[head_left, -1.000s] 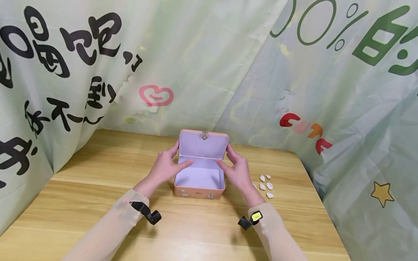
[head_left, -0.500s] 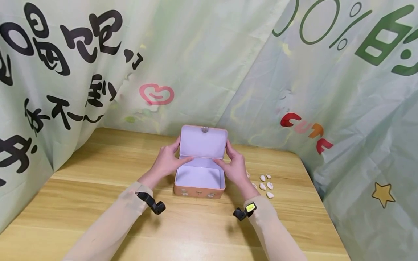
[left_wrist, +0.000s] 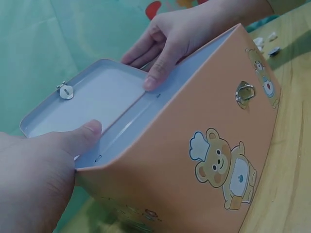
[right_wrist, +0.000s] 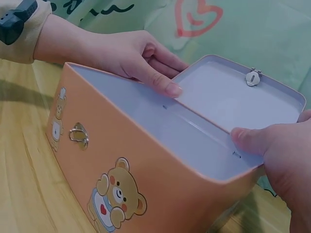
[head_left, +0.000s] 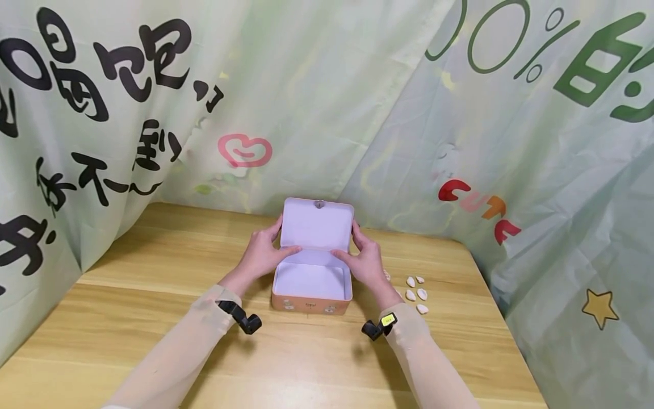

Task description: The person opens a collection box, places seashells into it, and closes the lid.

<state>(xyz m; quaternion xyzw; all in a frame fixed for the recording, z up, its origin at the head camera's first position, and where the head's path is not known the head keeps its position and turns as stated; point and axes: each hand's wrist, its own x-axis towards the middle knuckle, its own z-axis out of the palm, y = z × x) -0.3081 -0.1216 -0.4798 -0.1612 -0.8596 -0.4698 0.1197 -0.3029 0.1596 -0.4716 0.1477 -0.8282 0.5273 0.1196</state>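
An orange tin box with printed bears stands on the table, its lid raised and tipped back. The pale lilac inside shows no contents in the head view. My left hand holds the box's left rear edge, thumb inside by the hinge and fingers behind the lid. At the right rear edge my right hand grips likewise, its thumb over the rim. Both thumbs also show in the left wrist view, near the hinge line. A metal latch hangs on the lid, and a metal loop is on the box front.
Several small white shell-like pieces lie on the wooden table right of the box, some partly behind my right arm. A printed curtain hangs along the back and sides of the table.
The lid has tilted further back, and its outer rim shows less. Both hands have shifted slightly inward with it, thumbs still inside. The box body stays in place.
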